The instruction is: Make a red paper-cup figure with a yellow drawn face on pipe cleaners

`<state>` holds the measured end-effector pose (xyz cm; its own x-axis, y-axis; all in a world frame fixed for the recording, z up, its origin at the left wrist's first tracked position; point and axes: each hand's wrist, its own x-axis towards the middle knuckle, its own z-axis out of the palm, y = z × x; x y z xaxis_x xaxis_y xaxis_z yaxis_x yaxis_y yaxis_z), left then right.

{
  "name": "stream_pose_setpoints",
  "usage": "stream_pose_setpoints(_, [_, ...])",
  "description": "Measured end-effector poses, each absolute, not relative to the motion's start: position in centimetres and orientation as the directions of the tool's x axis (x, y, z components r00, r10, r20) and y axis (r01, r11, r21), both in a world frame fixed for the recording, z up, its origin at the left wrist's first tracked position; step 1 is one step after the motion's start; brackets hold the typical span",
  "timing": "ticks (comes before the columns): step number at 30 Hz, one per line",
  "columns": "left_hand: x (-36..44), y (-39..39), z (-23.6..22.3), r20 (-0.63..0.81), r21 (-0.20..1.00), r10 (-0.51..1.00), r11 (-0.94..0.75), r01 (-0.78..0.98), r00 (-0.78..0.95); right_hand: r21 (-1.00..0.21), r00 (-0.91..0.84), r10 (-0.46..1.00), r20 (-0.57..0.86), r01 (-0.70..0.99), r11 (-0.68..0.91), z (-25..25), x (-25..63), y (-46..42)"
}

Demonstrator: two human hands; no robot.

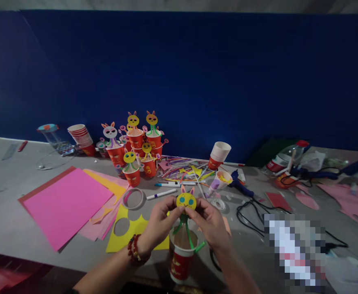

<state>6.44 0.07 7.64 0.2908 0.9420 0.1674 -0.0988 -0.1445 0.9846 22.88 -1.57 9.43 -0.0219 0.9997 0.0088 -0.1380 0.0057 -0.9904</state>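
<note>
Both thumbs press against the lower edge of a round yellow paper bunny face (186,202) with pink ears and teal eyes. My left hand (165,215) grips its left side, and my right hand (208,216) grips its right side; the fingertips behind it are hidden. Green pipe cleaners (188,232) run down from the face into a red paper cup (182,263) with a white rim and gold print. One green end sticks out over the cup's right rim. The cup stands upright near the table's front edge, below my hands.
Several finished bunny cups (130,168) stand at the back. Pink sheets (68,204) and cut yellow paper (117,241) lie left, near a tape roll (133,198). Markers (162,194) and loose pipe cleaners (181,169) lie ahead. A blue glue gun (240,185) and black cable (243,212) sit right.
</note>
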Motion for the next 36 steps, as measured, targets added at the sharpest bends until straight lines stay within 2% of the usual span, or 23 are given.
stream_pose_setpoints(12, [6.9, 0.1, 8.5, 0.101, 0.958, 0.953, -0.016, -0.285, 0.286, -0.984, -0.015, 1.0, -0.004, -0.178, -0.007, 8.4, 22.9, -1.3])
stream_pose_setpoints(16, [6.7, 0.2, 8.8, 0.074, 0.951, 0.937, 0.037, -0.307, 0.342, -0.977, -0.022, 0.999, -0.029, -0.211, -0.033, 8.2, 23.0, -1.1])
stream_pose_setpoints(21, [5.8, 0.4, 8.5, 0.094, 0.973, 0.904, 0.006, -0.232, 0.417, -0.972, -0.027, 0.999, -0.042, -0.229, -0.047, 8.2, 23.2, -1.1])
stream_pose_setpoints(36, [5.2, 0.2, 8.9, 0.188, 0.97, 0.913, -0.23, 0.076, 0.363, -0.974, -0.014, 0.999, -0.032, -0.225, -0.034, 8.6, 22.9, -1.6])
